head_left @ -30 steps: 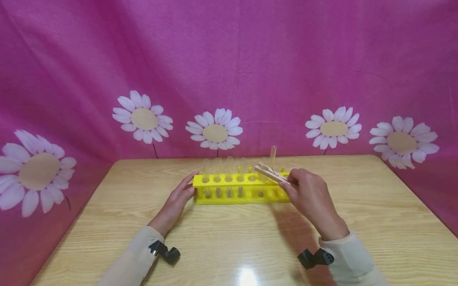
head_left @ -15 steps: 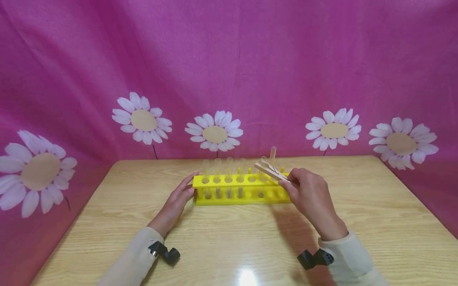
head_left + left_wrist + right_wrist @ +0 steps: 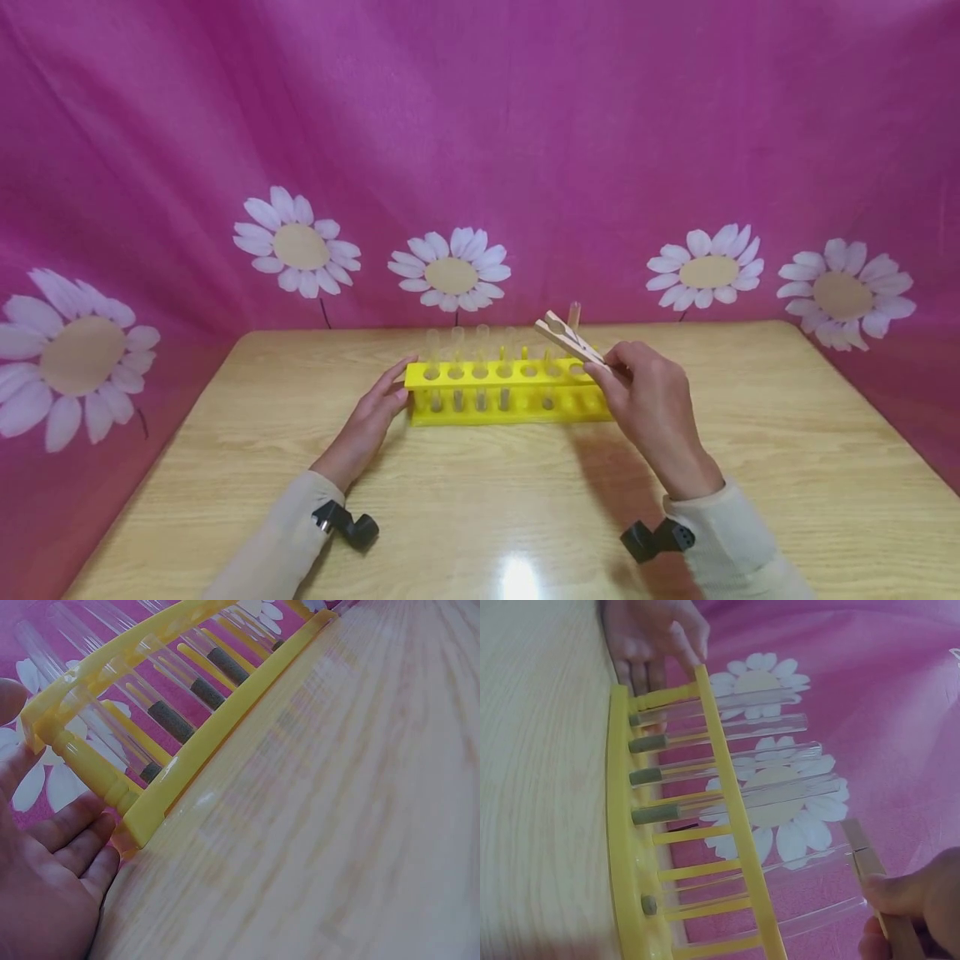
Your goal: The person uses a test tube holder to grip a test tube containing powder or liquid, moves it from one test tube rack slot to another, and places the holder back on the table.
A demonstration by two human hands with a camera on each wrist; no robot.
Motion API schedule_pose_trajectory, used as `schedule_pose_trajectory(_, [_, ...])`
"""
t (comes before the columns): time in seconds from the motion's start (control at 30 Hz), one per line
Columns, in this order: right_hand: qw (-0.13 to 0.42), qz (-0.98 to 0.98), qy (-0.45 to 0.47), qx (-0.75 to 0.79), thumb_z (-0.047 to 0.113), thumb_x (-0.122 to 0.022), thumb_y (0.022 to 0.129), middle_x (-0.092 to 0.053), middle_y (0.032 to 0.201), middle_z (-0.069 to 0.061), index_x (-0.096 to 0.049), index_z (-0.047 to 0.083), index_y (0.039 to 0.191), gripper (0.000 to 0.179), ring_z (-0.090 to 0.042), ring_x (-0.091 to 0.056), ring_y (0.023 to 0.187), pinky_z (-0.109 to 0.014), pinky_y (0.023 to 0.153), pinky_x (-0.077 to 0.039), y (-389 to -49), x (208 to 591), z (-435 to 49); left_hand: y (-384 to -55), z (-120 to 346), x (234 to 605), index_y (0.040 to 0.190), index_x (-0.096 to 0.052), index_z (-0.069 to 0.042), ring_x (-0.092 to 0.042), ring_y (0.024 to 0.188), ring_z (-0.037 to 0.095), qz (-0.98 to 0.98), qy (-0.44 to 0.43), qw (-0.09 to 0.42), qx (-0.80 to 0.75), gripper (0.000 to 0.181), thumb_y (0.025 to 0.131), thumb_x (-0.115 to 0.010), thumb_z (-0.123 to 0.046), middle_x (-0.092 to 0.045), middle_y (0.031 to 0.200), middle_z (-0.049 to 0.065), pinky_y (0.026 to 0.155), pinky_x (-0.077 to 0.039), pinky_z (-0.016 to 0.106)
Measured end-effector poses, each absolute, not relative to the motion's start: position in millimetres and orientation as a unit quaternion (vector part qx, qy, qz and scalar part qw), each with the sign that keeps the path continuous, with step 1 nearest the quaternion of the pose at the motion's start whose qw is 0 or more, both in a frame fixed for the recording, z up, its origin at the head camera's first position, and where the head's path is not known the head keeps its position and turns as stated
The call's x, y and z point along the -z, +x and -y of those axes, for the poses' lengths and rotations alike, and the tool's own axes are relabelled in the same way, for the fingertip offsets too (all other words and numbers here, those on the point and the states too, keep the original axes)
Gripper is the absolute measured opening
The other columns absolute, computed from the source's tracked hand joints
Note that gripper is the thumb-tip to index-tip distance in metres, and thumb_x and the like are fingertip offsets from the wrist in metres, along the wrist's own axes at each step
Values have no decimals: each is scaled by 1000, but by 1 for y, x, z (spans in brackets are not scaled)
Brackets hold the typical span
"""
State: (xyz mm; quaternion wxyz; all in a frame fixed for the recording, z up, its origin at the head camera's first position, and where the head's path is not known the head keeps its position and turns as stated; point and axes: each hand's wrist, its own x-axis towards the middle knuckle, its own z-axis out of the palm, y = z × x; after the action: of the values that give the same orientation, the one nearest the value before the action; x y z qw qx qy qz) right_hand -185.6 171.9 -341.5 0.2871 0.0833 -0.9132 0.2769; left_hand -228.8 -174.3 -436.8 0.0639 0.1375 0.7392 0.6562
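Note:
A yellow test tube rack [image 3: 459, 420] with several clear test tubes stands on the table. Dark grey matter sits at the bottom of some tubes, such as the one near its middle [image 3: 171, 721]. My left hand [image 3: 367, 429] holds the rack's left end, its fingertips [image 3: 71, 821] touching the end post. My right hand [image 3: 656, 412] pinches a wooden test tube clamp [image 3: 570, 337] above the rack's right part. In the right wrist view the clamp's tip is by a tube's upper end [image 3: 832, 859]; whether they touch I cannot tell. A taller tube [image 3: 574, 317] rises behind the clamp.
The wooden table [image 3: 465, 500] reaches toward me in front of the rack. A pink cloth [image 3: 525, 150] printed with white flowers hangs behind and at the sides. Yellow pegs [image 3: 524, 353] stick up along the rack's back.
The clamp has risen a little and its tip now points more upward. Its front ends show a rounded gap between them. My left hand and the rack stay as they were.

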Motion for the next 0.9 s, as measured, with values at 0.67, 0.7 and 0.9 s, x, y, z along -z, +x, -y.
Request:
schedule_pose_trajectory(0.67, [335, 895, 74, -284, 15, -79, 81, -61, 73, -8, -67, 3, 82, 18, -21, -51, 62, -32, 55, -44, -185, 336, -175, -230, 174, 437, 152, -29, -19, -28, 140, 23, -728, 148, 60, -667, 52, 103, -41, -30, -27, 157, 0, 116, -21, 50])
schedule_pose_trajectory(0.7, [334, 896, 71, -284, 16, -79, 81, -60, 73, -7, -67, 3, 82, 18, -21, -51, 62, -32, 55, -43, -184, 335, -176, -230, 174, 437, 152, -29, -19, -29, 140, 24, -727, 148, 60, -668, 52, 103, -41, -29, -27, 157, 1, 116, -21, 50])
schedule_pose_trajectory(0.9, [335, 896, 61, -285, 15, -79, 80, -61, 72, -8, -66, 3, 82, 18, -21, -50, 60, -31, 53, -41, -184, 330, -183, -229, 174, 437, 152, -30, -20, -28, 140, 23, -726, 144, 60, -669, 51, 103, -42, -29, -28, 156, 1, 116, -21, 49])
